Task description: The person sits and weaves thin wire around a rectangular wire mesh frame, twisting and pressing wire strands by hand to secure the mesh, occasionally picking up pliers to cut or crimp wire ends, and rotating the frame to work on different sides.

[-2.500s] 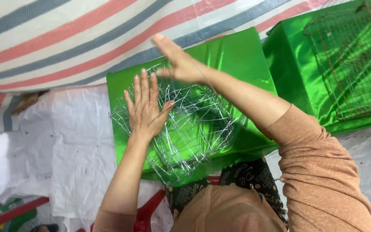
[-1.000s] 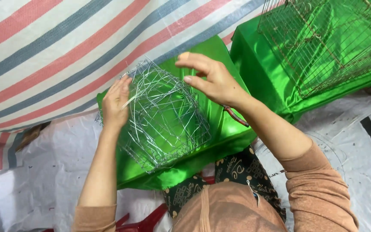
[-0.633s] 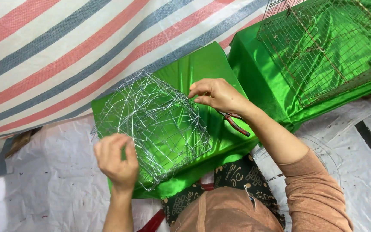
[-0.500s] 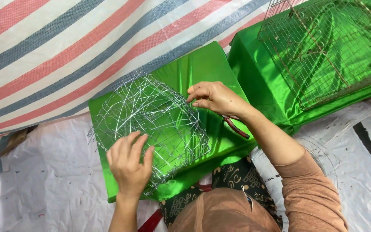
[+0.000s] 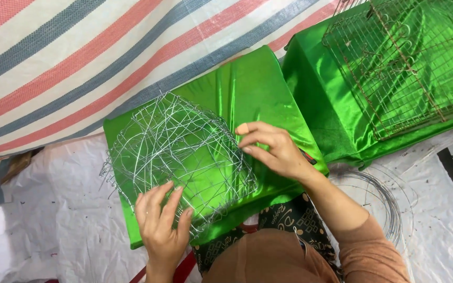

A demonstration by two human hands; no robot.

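A tangled silver wire mesh basket (image 5: pixel 176 152) lies on a block wrapped in shiny green cloth (image 5: pixel 237 89). My left hand (image 5: pixel 162 225) rests flat on the basket's near edge, fingers spread over the wires. My right hand (image 5: pixel 271 149) touches the basket's right side, fingertips pinching at the wires; something dark with red shows under the wrist. A brown long sleeve covers my right forearm.
A second green-covered block (image 5: pixel 321 99) at the right carries a rusty wire grid cage (image 5: pixel 405 63). A coil of thin wire (image 5: pixel 384 196) lies on the white sheet (image 5: pixel 48 225) at the right. A red, blue and white striped tarp (image 5: pixel 79 52) hangs behind.
The wire basket has been turned and laid flatter on the green block. My left hand moved from its left side to its near edge; my right hand stayed at the right side.
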